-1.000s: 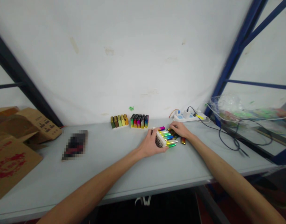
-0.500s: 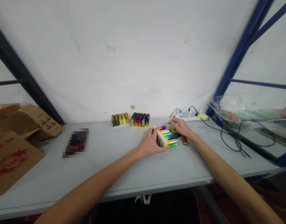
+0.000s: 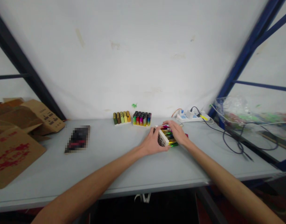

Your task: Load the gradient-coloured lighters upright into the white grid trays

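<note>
My left hand (image 3: 153,143) grips a white lighter tray (image 3: 163,137), which is tipped on its side with its holed base facing left. Shiny metallic lighters (image 3: 172,142) in yellow, green and pink stick out of it to the right. Over these lighters lies my right hand (image 3: 177,133), its fingers stretched out and reaching toward the tray's upper edge. It covers most of the lighters, so their exact number and fit are hidden. A red piece, probably another lighter (image 3: 187,135), peeks out beside the right hand.
Two upright lighter trays stand by the wall: one of green-to-orange lighters (image 3: 121,118), one of rainbow lighters with black tops (image 3: 142,119). A power strip (image 3: 189,116) with cables (image 3: 237,144) is at the right. Cardboard boxes (image 3: 19,155) and a blurred dark item (image 3: 77,139) are left.
My right hand has moved left and nearer, from the loose lighters behind onto those in the tray. My left hand keeps its hold on the tray. The view has shifted slightly.
</note>
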A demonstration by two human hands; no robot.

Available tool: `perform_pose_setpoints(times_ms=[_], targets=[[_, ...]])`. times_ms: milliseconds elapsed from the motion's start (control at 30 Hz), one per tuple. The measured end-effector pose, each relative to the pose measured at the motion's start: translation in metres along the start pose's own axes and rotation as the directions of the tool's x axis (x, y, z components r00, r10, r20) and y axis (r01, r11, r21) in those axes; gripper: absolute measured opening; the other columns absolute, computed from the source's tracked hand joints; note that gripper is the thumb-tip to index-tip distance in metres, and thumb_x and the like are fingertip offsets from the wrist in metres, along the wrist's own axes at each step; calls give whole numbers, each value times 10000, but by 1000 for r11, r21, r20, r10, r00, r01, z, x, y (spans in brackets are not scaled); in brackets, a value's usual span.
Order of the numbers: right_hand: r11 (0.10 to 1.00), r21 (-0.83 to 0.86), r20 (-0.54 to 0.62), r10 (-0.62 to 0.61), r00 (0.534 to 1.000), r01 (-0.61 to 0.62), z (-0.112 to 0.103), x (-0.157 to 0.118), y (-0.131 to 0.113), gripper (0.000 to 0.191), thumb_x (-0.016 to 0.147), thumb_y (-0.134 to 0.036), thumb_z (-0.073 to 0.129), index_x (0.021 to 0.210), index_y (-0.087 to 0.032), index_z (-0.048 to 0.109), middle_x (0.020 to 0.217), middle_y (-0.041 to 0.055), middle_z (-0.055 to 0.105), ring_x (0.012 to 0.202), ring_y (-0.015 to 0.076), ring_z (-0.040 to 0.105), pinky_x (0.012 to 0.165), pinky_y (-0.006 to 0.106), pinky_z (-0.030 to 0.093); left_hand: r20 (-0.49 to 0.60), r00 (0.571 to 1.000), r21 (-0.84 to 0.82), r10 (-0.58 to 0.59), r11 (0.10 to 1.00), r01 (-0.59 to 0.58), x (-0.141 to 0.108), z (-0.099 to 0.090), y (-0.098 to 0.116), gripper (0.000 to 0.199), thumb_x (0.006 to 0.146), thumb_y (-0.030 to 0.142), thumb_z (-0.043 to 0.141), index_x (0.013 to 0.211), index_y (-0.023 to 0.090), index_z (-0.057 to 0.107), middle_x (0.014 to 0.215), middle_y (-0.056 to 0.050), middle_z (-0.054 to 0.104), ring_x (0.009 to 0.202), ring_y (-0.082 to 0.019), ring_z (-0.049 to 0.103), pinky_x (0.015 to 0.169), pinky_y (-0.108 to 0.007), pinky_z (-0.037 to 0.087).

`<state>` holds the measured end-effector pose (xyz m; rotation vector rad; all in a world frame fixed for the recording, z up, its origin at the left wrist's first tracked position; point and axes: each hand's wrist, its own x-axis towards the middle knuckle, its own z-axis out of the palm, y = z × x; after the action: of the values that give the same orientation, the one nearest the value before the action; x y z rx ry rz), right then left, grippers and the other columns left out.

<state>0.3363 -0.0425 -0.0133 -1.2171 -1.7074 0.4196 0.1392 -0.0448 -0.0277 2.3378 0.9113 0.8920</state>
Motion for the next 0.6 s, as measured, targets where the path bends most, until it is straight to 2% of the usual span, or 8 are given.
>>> perform_pose_setpoints(times_ms=[100,200,333,467,600], targets=[[993,86,9,86,996,-86,3,3,7,613,1030,-646,282,1002,-212,715,1086,80,743,1078,240,663,1037,378,467,-9,1000,-5,-2,1000,2,0,0,0,1008,644,501,858,1483,234,367,1335,-130,451,1261,-332,537,1138,-508,430],[984,135,34,112,993,-116,7,6,10,631,1021,-661,293,920,-208,720,995,75,757,997,239,685,978,369,504,-14,1000,-10,14,1000,-15,0,0,0,999,641,497,864,1475,242,375,1326,-122,451,1266,-327,528,1150,-503,417],[988,90,-6,130,991,-129,12,9,9,577,992,-666,383,874,-203,706,913,71,749,896,245,678,866,363,522,-11,1000,-19,20,1000,-21,1,-1,-1,1013,648,484,864,1491,247,356,1319,-115,455,1281,-328,513,1155,-507,413],[995,-103,51,19,999,-14,11,9,1,472,1007,-583,426,892,-207,686,904,69,734,855,236,655,805,339,487,-8,1000,-6,21,1000,-21,1,0,-2,1028,653,487,861,1501,240,334,1342,-124,445,1293,-328,505,1167,-502,404],[915,-355,193,-127,973,190,9,8,-11,394,1064,-409,346,941,-215,667,964,103,724,913,239,647,861,338,453,-19,999,5,35,999,-35,2,1,-3,1021,634,466,870,1478,223,350,1322,-126,467,1284,-326,499,1165,-497,402]])
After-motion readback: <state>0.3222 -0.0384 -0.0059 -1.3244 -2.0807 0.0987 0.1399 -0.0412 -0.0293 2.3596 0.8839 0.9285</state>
